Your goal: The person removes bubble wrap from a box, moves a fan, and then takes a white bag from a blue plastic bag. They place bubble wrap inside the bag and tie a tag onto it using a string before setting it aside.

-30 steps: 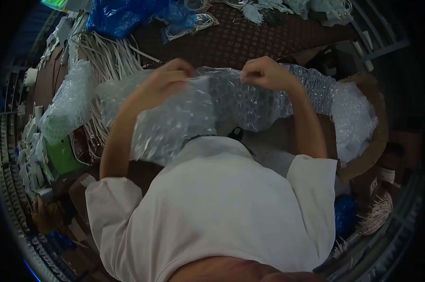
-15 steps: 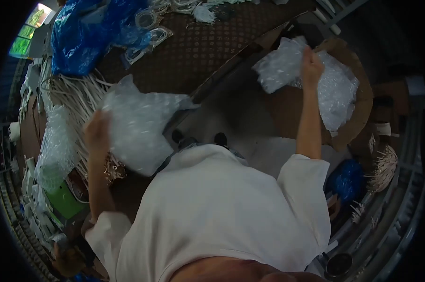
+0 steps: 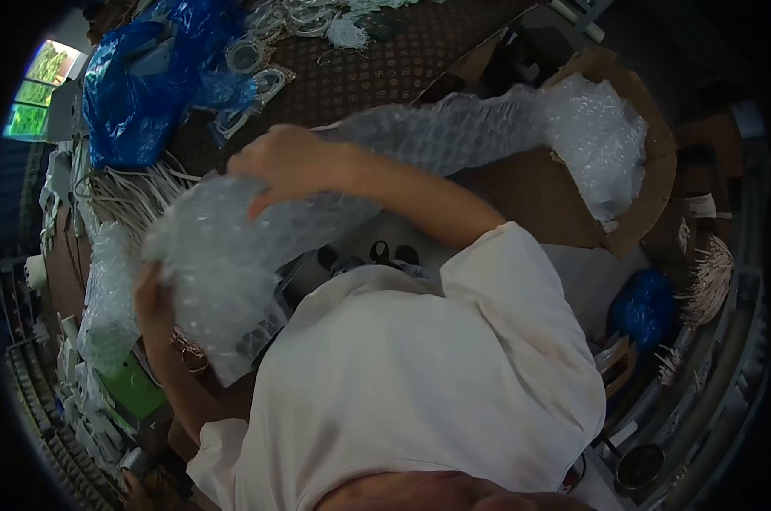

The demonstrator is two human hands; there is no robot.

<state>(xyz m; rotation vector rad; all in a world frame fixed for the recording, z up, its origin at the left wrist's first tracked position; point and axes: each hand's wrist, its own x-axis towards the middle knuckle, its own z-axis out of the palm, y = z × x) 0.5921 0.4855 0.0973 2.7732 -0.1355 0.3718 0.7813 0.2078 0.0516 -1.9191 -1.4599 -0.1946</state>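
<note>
A long strip of clear bubble wrap (image 3: pixel 219 247) stretches from the left side, where it is bunched, across to a pile of bubble wrap (image 3: pixel 603 140) in an open cardboard box at right. My left hand (image 3: pixel 154 302) is closed on the outer left edge of the strip, its fingers partly behind the plastic. Reaching across my body, my right hand (image 3: pixel 292 162) lies over the upper edge of the strip. Its thumb points down, apart from the fingers, and I see nothing pinched between them.
Blue plastic bags (image 3: pixel 134 85) and coiled clear tubing (image 3: pixel 245 55) rest on a brown patterned surface (image 3: pixel 351 85) ahead. White cords (image 3: pixel 138 192) and more bubble wrap (image 3: pixel 109 298) lie left. The cardboard box (image 3: pixel 658 187) stands right, with a blue bundle (image 3: pixel 644 308) below it.
My right hand has swung from the box to the left, and bubble wrap now spans from the box to the left bunch. My left hand has dropped slightly, still gripping its wrap.
</note>
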